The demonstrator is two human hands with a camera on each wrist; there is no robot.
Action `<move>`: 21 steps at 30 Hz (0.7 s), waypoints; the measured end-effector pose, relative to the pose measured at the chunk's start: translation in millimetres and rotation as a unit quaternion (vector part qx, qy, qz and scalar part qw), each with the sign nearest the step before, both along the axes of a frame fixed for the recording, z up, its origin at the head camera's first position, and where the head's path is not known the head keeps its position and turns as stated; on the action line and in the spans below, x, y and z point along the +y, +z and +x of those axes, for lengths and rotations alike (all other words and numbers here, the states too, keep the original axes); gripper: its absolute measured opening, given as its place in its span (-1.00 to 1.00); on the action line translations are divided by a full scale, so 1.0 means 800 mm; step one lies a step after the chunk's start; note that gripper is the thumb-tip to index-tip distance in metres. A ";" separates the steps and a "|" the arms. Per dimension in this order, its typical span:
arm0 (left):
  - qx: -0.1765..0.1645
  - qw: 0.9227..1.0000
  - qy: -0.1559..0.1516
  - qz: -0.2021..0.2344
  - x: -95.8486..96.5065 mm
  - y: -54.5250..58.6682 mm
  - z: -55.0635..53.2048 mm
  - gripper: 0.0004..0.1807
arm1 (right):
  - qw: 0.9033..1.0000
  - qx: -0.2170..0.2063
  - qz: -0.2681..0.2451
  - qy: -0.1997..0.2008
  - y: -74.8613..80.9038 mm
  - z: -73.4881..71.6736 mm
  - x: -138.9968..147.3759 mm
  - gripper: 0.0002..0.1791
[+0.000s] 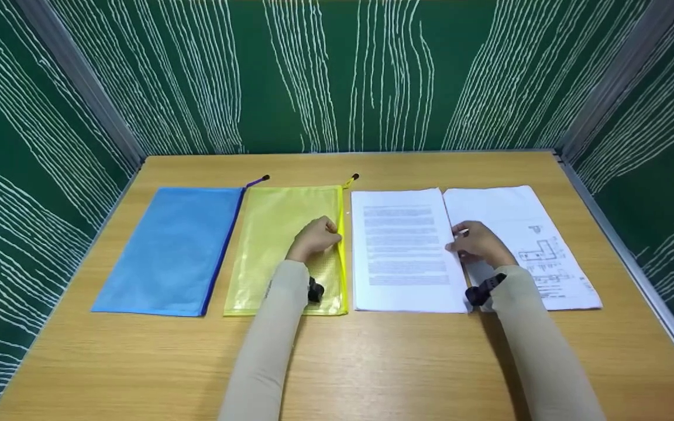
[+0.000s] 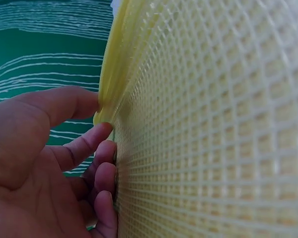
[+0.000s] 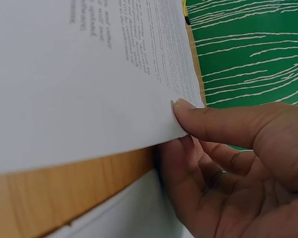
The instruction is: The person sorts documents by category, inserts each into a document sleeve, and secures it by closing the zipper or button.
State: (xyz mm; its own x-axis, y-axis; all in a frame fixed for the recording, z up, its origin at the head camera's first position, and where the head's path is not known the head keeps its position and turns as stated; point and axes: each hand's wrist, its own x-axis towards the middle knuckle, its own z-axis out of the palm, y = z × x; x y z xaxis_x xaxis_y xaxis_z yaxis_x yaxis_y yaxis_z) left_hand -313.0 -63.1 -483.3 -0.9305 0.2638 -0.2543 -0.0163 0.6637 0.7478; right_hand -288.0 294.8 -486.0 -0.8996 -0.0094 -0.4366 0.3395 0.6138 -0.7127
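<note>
My left hand (image 1: 315,238) is over the yellow mesh zip pouch (image 1: 290,213). In the left wrist view, thumb and forefinger pinch the pouch's yellow zipper edge (image 2: 109,74), the other fingers lying against the mesh. My right hand (image 1: 480,242) is at the right edge of a stack of printed text sheets (image 1: 401,251). Its thumb rests on top of the sheets and its fingers are beneath, pinching that edge in the right wrist view. Under the right hand and wrist lies a second paper stack (image 1: 489,204), printed with line drawings; part of it is hidden.
A blue zip pouch (image 1: 164,251) with a dark blue zipper lies at the left of the wooden table (image 1: 372,362). Zipper pulls with black ends stick out behind both pouches. Green panels (image 1: 337,76) with white wavy lines enclose the table's back and sides.
</note>
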 end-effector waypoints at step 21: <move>-0.048 0.980 0.087 0.172 -0.008 -0.013 -0.009 -0.78 | 0.995 0.024 -0.099 0.001 -0.006 0.005 0.014 -0.34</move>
